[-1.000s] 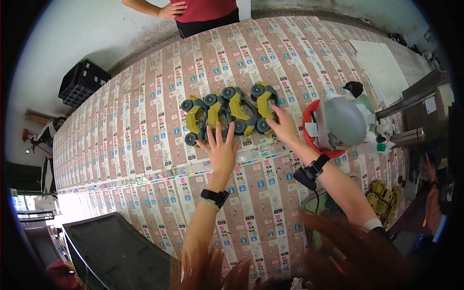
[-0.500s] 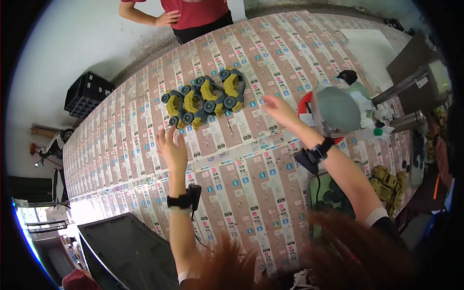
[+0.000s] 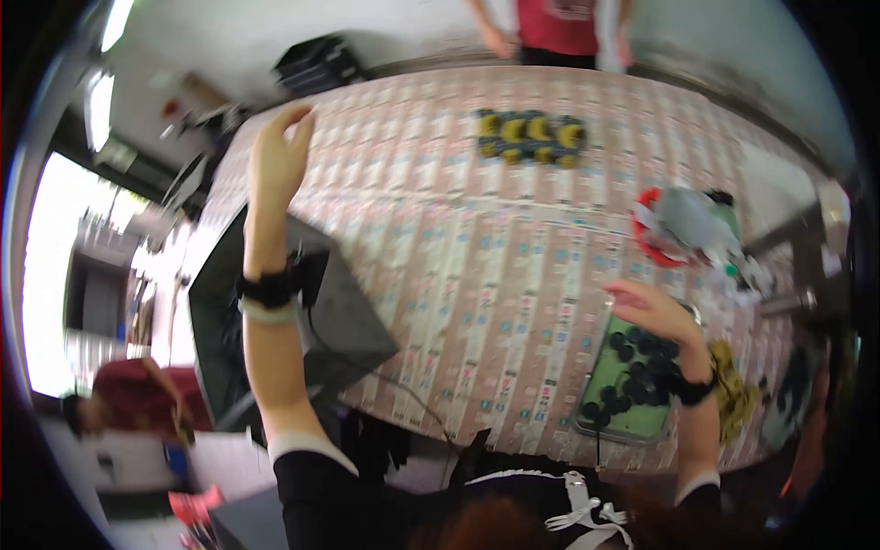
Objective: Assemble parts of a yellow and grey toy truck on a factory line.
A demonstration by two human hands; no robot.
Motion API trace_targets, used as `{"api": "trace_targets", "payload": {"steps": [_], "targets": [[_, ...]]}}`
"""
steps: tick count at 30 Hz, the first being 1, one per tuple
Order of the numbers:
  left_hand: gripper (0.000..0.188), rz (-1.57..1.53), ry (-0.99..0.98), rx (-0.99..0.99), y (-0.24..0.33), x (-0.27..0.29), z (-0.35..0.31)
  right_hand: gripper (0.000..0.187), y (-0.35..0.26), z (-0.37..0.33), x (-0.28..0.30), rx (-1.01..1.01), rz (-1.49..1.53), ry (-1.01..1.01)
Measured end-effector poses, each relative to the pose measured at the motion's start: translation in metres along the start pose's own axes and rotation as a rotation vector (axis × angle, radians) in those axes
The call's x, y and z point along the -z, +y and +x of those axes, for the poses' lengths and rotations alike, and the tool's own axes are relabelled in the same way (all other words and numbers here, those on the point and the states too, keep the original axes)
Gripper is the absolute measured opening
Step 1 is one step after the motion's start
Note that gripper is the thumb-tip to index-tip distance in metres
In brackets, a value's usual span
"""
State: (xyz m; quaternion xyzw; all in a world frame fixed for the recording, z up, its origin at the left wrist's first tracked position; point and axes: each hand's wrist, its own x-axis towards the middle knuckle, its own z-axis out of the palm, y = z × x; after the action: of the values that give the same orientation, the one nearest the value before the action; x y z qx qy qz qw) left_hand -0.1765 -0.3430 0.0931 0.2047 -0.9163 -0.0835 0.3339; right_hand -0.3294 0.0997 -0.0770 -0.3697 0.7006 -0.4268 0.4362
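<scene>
My left hand (image 3: 282, 151) is raised over the table's left side, just beyond a large dark crate (image 3: 348, 293). Its thumb stands apart from the fingers, and nothing shows in it. Above the far end of a green tray (image 3: 644, 422) hovers my right hand (image 3: 655, 312), fingers stretched out, holding nothing. Black round wheel-like pieces (image 3: 632, 353) lie in that tray, partly covered by my right wrist. Farther off, several yellow-and-grey toy-vehicle-like pieces with wheels (image 3: 532, 137) stand in a row, out of reach of both hands and blurred.
A red basin (image 3: 649, 243) with a grey plastic bag (image 3: 687, 215) stands at the right. Yellow parts (image 3: 733, 394) lie beside the tray. Someone in a red shirt (image 3: 557, 27) stands across the table; another person (image 3: 151, 394) is at far left. Cables trail from my wrists.
The view has swung left. My hands have drawn away from the yellow-and-grey pieces: the left toward the dark crate, the right back over the green tray.
</scene>
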Motion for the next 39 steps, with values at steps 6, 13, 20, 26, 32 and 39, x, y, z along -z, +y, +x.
{"api": "trace_targets", "payload": {"steps": [6,13,20,26,32,39], "targets": [[0.035,0.237,-0.159,0.346,-0.126,0.145,-0.064,0.037,0.039,-0.092,-0.024,-0.143,0.134,0.141],[0.033,-0.019,-0.953,0.779,-0.262,0.115,-0.185,0.034,0.050,-0.128,-0.051,-0.248,0.249,0.256],[0.032,0.017,-0.963,0.284,-0.291,0.012,-0.215,0.035,0.081,-0.176,-0.075,-0.263,0.146,0.376],[0.024,0.303,-0.783,0.565,-0.281,-0.001,-0.233,0.039,0.093,-0.201,-0.108,-0.414,0.218,0.448],[0.018,0.379,-0.371,0.598,-0.266,0.023,-0.205,0.040,0.097,-0.191,-0.113,-0.405,0.308,0.481],[0.025,0.251,0.110,0.614,-0.293,0.107,-0.213,0.040,0.114,-0.177,-0.113,-0.404,0.259,0.442]]}}
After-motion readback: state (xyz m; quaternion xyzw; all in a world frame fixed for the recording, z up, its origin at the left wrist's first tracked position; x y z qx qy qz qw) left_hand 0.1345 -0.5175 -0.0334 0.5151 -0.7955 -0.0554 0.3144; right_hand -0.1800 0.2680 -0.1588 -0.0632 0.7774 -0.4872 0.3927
